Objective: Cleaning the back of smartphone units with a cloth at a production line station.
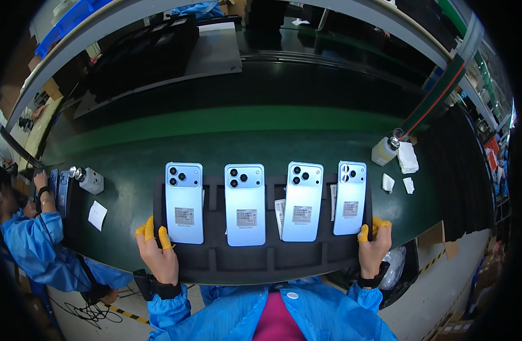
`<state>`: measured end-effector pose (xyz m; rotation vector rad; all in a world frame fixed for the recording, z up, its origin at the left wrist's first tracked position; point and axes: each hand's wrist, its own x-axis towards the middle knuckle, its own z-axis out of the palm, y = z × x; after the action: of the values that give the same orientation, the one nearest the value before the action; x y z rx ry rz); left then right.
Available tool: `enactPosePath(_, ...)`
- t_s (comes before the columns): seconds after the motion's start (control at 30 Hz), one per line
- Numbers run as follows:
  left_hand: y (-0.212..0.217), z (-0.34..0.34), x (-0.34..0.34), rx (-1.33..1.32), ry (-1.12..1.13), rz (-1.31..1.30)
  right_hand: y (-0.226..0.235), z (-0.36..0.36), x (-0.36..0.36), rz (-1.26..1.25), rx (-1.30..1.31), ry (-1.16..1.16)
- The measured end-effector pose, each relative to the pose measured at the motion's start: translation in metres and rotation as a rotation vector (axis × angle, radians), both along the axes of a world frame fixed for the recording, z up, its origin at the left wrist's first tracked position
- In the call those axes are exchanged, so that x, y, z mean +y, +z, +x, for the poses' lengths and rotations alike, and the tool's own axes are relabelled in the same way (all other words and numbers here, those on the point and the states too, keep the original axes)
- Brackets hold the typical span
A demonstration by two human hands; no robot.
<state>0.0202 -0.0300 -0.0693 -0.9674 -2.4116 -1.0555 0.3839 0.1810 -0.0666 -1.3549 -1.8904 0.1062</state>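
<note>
A black foam tray [244, 261] lies on the green conveyor belt right in front of me. Several light blue phones [245, 204] rest on it face down in a row, camera ends pointing away, each with a small sticker on its back. My left hand [156, 253] grips the tray's near left corner, and my right hand [374, 247] grips its near right corner. Yellow finger cots cover my fingertips on both hands. Dark wrist straps sit on both wrists.
A white dispenser bottle [384, 150] and folded white wipes [407, 158] sit at the right of the belt. Another bottle [90, 180] and a paper slip [97, 215] lie at left. A person in a blue coat [31, 241] works at the far left. Black trays [153, 48] stand behind.
</note>
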Motion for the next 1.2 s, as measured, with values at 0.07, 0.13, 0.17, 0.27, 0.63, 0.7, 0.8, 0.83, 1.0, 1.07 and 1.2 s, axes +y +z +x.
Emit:
enactPosePath(0.07, 0.000, 0.001, 0.000, -0.008, 0.001, 0.017, 0.000, 0.001, -0.001, 0.011, -0.004, 0.007)
enactPosePath(0.13, 0.000, 0.002, 0.000, -0.019, 0.005, 0.025, -0.001, 0.002, -0.002, -0.008, -0.017, -0.033)
enactPosePath(0.17, 0.001, 0.002, 0.000, -0.020, 0.006, 0.025, -0.001, 0.002, -0.002, -0.007, -0.019, -0.033)
enactPosePath(0.27, 0.000, 0.001, 0.000, -0.019, -0.002, 0.024, -0.003, 0.002, -0.001, 0.005, -0.007, -0.012)
enactPosePath(0.63, 0.003, -0.001, 0.005, -0.050, -0.022, 0.024, 0.001, -0.002, 0.002, -0.046, -0.015, -0.041)
enactPosePath(0.7, 0.004, -0.001, 0.007, -0.061, -0.019, -0.007, 0.001, -0.001, 0.004, -0.048, -0.024, -0.019)
enactPosePath(0.8, -0.004, -0.005, 0.005, -0.062, -0.020, -0.111, 0.003, 0.003, 0.010, -0.089, -0.116, 0.016)
enactPosePath(0.83, -0.006, -0.007, 0.006, -0.057, -0.020, -0.194, 0.006, 0.005, 0.014, -0.138, -0.203, 0.028)
enactPosePath(1.0, -0.010, 0.002, 0.015, -0.003, 0.023, -0.246, 0.081, 0.009, 0.066, 0.046, -0.330, 0.157)
enactPosePath(1.07, -0.011, 0.006, 0.014, -0.037, 0.045, -0.261, 0.156, -0.035, 0.089, 0.225, -0.187, 0.249)
enactPosePath(1.2, -0.006, 0.007, 0.016, -0.123, 0.067, -0.294, 0.276, -0.114, 0.168, 0.679, -0.352, 0.272)
